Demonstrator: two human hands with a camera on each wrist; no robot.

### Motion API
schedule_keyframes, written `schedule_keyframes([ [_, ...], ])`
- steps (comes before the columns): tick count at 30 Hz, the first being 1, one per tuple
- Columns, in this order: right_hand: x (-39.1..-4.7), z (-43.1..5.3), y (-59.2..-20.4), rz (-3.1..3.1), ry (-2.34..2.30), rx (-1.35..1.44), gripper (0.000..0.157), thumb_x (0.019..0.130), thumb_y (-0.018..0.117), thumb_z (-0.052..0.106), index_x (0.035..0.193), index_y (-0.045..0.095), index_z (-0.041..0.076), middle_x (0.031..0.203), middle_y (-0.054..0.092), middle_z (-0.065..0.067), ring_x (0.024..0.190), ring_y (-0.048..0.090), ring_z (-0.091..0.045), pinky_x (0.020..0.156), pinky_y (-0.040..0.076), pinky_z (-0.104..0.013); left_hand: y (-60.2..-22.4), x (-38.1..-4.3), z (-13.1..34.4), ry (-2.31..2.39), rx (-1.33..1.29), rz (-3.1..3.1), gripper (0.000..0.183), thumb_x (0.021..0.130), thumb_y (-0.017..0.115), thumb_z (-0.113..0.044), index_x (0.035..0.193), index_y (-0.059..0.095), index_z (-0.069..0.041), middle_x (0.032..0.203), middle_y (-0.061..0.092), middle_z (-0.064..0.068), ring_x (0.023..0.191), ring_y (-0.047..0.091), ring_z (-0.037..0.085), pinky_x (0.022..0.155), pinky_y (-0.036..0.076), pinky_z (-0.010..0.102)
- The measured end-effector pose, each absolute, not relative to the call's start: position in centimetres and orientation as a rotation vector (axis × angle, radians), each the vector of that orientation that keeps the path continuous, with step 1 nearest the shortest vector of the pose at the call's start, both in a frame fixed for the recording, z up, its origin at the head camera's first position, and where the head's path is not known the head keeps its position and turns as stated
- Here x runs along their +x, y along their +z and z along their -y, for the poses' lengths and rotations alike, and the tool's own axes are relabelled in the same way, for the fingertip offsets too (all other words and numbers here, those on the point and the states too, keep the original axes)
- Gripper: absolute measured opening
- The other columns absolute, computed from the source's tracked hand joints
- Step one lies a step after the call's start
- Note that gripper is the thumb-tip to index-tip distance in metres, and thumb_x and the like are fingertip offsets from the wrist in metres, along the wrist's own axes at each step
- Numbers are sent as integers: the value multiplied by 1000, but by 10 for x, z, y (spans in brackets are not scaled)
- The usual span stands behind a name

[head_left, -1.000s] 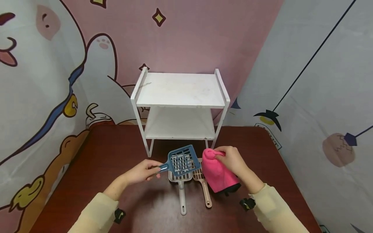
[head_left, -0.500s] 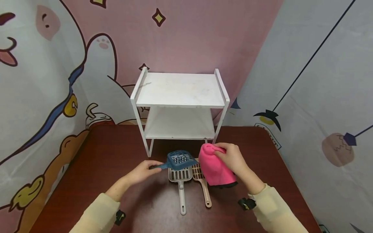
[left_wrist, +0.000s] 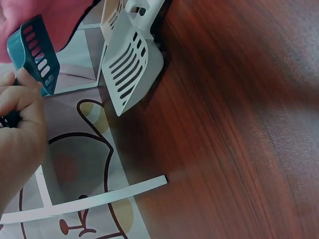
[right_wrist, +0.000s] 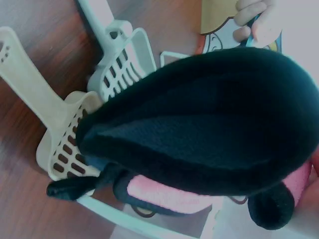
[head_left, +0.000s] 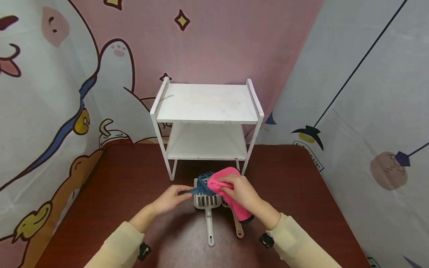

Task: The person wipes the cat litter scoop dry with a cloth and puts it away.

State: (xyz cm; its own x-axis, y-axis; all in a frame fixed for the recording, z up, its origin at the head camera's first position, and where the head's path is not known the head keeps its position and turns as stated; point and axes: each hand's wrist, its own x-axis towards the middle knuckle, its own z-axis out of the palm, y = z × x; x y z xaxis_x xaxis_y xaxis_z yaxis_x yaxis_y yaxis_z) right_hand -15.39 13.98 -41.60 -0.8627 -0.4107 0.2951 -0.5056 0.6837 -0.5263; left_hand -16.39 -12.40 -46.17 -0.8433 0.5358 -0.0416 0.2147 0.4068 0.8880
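My left hand (head_left: 169, 201) holds a blue slotted litter scoop (head_left: 202, 189) by its handle, raised over the table. From the right, my right hand (head_left: 246, 193) pinches a pink cloth (head_left: 244, 213) with a black edge, which covers part of the blue scoop's head. In the right wrist view the dark inner side (right_wrist: 199, 114) of the cloth hangs open like a pouch. Below lies a light grey litter scoop (head_left: 208, 223), its handle towards me. Beside it is a beige litter scoop (head_left: 238, 227), mostly hidden under the cloth in the head view.
A white two-tier shelf (head_left: 207, 104) stands at the back of the brown wooden table (head_left: 288, 178), just behind the scoops. Printed cartoon sheets (head_left: 241, 41) hang behind and beside the table.
My right hand has moved left with the pink cloth, from over the beige scoop onto the blue scoop. In my left hand, the blue scoop has tilted from face-on to more edge-on.
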Motion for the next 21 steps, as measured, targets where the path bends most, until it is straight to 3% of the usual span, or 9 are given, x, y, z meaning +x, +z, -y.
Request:
schedule_keyframes([
  [3, -155, -142, -420, 2735, 867, 744, 20, 78, 75, 10, 98, 73, 9, 93, 71, -5, 88, 66, -18, 73, 55, -30, -462, -163, 126, 1434, 614, -2316, 35, 95, 53, -14, 121, 57, 9, 82, 62, 12, 61, 46, 2, 55, 38, 17],
  [5, -157, -145, -423, 2731, 854, 733, 19, 76, 75, 8, 95, 73, 9, 92, 71, -5, 87, 67, -18, 73, 55, -30, -461, -162, 127, 1460, 567, -2272, 36, 95, 53, -13, 123, 55, 9, 65, 50, 3, 48, 35, 3, 47, 32, 18],
  [7, -158, -150, -426, 2730, 855, 714, 17, 76, 75, 5, 93, 73, 7, 92, 71, -7, 87, 67, -19, 72, 55, -31, -460, -161, 128, 1478, 539, -2241, 37, 96, 52, -14, 126, 53, 8, 59, 38, -3, 42, 26, 4, 42, 27, 18],
  [17, -167, -178, -435, 2838, 814, 549, 20, 78, 71, 1, 98, 72, 2, 98, 69, -15, 90, 67, -26, 73, 55, -37, -459, -163, 134, 1471, 599, -2239, 36, 94, 54, -9, 125, 54, 8, 56, 33, -6, 45, 26, 2, 44, 27, 17],
  [21, -173, -182, -427, 2820, 865, 485, 20, 79, 71, 3, 99, 71, 0, 98, 69, -16, 91, 66, -27, 74, 55, -38, -462, -165, 138, 1439, 626, -2301, 33, 92, 57, -7, 121, 57, 9, 69, 47, 0, 54, 36, 2, 51, 33, 18],
])
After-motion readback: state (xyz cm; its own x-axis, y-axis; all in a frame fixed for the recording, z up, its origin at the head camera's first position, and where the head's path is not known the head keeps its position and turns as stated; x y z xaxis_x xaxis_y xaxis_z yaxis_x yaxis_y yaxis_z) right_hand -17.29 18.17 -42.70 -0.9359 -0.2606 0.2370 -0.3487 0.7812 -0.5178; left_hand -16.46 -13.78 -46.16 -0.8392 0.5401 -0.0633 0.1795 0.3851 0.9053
